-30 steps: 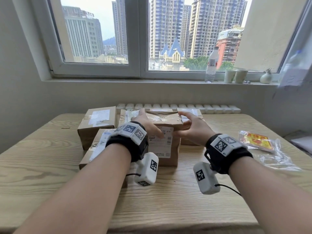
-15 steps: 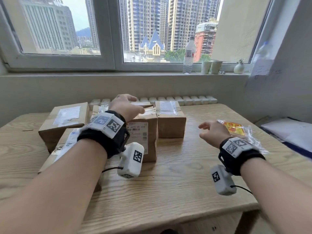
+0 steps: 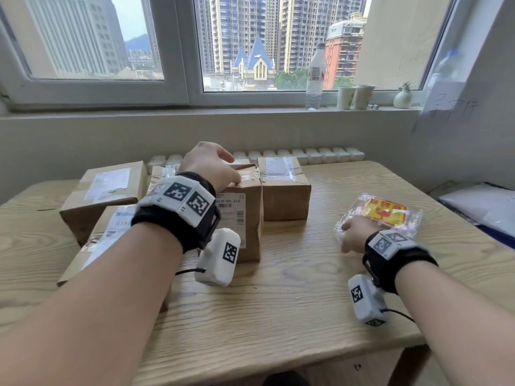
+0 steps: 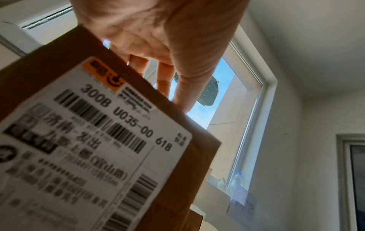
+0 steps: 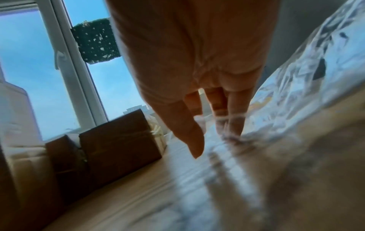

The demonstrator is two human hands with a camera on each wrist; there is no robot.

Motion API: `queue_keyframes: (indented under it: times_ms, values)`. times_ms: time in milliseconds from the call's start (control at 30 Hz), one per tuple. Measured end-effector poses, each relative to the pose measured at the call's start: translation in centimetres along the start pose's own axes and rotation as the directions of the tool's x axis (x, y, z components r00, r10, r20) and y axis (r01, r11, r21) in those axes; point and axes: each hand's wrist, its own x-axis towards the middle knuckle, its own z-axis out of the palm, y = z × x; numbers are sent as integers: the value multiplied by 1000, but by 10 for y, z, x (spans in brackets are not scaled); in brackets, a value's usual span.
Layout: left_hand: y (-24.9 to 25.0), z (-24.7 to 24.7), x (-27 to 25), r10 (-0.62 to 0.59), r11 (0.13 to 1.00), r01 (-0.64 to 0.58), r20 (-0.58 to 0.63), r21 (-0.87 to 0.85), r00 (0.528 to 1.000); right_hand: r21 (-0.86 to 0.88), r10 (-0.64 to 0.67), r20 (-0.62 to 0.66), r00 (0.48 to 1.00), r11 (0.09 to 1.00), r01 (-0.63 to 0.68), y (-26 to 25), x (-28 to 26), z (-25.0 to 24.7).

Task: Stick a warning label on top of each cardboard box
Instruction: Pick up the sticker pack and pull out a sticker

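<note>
A tall cardboard box (image 3: 252, 218) with a white shipping label (image 3: 231, 215) on its front stands mid-table. My left hand (image 3: 213, 164) rests on its top, fingers fairly straight; the left wrist view shows the hand (image 4: 168, 46) lying over the box (image 4: 183, 164). Another box (image 3: 284, 190) stands right behind it, and two more (image 3: 106, 190) (image 3: 111, 232) lie to the left. A clear plastic bag (image 3: 387, 215) of yellow-and-red labels lies at the right. My right hand (image 3: 355, 232) touches its near left edge with straight fingers (image 5: 233, 112); the bag (image 5: 316, 78) is blurred.
The wooden table (image 3: 278, 302) has bare surface in front and between the boxes and the bag. A water bottle (image 3: 315, 76), two cups (image 3: 355, 97) and a small vase (image 3: 402, 97) stand on the window sill. Papers (image 3: 487, 204) lie off the table's right edge.
My right hand left the boxes and moved right to the label bag, now touching it. My left hand stayed on top of the tall box. The head view swung right.
</note>
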Motion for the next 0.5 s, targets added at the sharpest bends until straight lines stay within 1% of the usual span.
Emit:
queue_keyframes:
  times_ms: [67,133,167,200,267,300,333,367,433,467,500]
  values:
    - [12,1,-6,95,995,-95,-53,19,994,136,-73,72,995,989,63,-10,-5,1]
    - [30,2,-14,200,979,-203,-93,-18,975,323,-157,127,979,940,109,-17,-12,2]
    - [40,3,-18,248,967,-253,-105,-41,963,393,-196,109,975,909,138,-19,-15,1]
    - [51,5,-22,295,951,-303,-109,-67,949,438,-213,60,975,883,166,-20,-18,-1]
    - [71,15,-33,380,914,-385,-67,-126,923,478,-193,-70,979,855,203,-18,-26,-5]
    - [78,23,-39,404,902,-403,-26,-157,914,453,-171,-119,978,867,207,-15,-28,-7]
    - [84,33,-45,410,899,-399,28,-183,912,379,-169,-143,975,901,212,-11,-31,-8]
    - [87,45,-49,399,904,-374,90,-208,913,265,-186,-134,973,940,216,-9,-35,-9]
    - [85,72,-53,326,931,-269,234,-247,916,10,-207,-34,978,978,207,-5,-38,-6]
    - [80,84,-54,282,943,-207,296,-259,913,-90,-194,23,981,977,195,-4,-40,-5]
    - [74,95,-54,239,952,-149,346,-268,907,-153,-185,40,982,970,189,-3,-42,-3]
